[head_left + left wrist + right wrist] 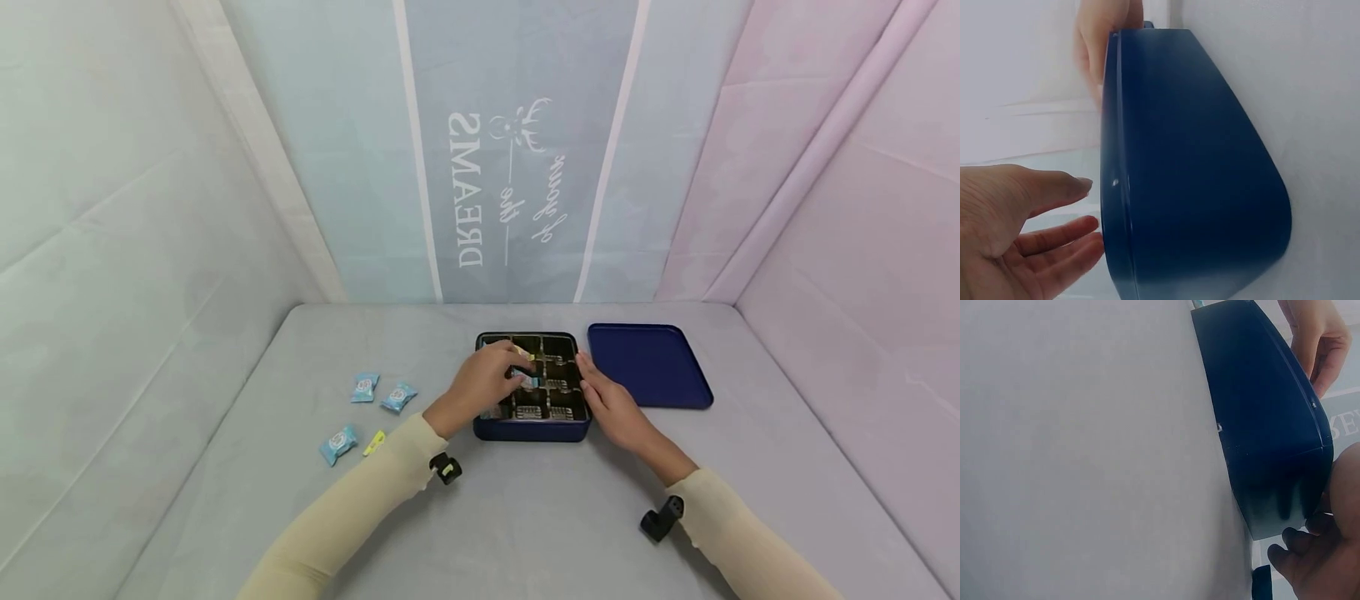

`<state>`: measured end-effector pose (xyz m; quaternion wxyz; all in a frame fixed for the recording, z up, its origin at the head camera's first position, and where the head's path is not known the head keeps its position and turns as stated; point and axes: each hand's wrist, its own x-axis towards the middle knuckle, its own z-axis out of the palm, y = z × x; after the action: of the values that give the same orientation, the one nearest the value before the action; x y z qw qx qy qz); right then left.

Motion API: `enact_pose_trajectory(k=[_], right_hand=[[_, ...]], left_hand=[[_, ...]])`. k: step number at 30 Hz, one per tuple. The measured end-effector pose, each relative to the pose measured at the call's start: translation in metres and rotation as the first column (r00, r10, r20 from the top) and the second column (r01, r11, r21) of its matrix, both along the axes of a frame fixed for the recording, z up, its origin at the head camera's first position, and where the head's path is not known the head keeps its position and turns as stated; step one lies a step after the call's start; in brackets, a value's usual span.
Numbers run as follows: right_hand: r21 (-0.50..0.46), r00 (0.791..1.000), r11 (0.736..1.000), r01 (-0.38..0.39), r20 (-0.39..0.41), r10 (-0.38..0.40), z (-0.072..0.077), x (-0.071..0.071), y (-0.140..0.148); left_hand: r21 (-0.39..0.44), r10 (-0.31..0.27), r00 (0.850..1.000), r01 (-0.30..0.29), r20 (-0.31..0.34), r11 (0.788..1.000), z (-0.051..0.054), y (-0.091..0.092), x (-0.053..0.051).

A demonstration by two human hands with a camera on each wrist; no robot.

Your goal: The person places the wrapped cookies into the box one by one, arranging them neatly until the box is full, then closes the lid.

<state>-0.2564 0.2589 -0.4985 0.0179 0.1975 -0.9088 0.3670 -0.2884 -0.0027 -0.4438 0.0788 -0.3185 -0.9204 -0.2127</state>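
A dark blue box (532, 430) with a compartmented inner tray stands mid-table. My left hand (489, 377) reaches over its left part, fingertips down among the compartments. In the left wrist view, thumb and fingers stand apart, nothing visible between them. A light blue wrapped packet (528, 382) lies in the middle compartment under the thumb. Something yellowish (524, 353) shows in the compartment behind it, partly hidden by the fingers. My right hand (613, 408) rests against the box's right side, fingers extended along the wall. The left hand covers some left compartments.
On the table's left lie three light blue wrapped packets (364, 387) and a small yellow object (374, 442), close to the left sleeve. A flat dark blue lid (651, 365) lies right of the box. Fabric walls enclose the table (525, 517) behind and on both sides.
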Motion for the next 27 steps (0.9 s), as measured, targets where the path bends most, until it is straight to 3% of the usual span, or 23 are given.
enact_pose_trajectory(k=[6,12,27], right_hand=[[0.003,1.0,1.0,-0.002,-0.014,0.002,-0.004,-0.001,0.001],[-0.006,1.0,1.0,-0.005,-0.028,0.005,-0.007,0.001,0.0],[0.007,0.997,1.0,-0.001,-0.074,0.001,-0.021,0.004,-0.001]], left_hand=[[0.018,0.049,0.996,-0.048,-0.076,0.999,0.0,-0.011,0.002],[0.044,0.08,0.994,-0.077,-0.08,0.996,-0.003,-0.022,0.006],[0.069,0.169,0.98,-0.163,-0.104,0.984,-0.029,-0.044,0.017]])
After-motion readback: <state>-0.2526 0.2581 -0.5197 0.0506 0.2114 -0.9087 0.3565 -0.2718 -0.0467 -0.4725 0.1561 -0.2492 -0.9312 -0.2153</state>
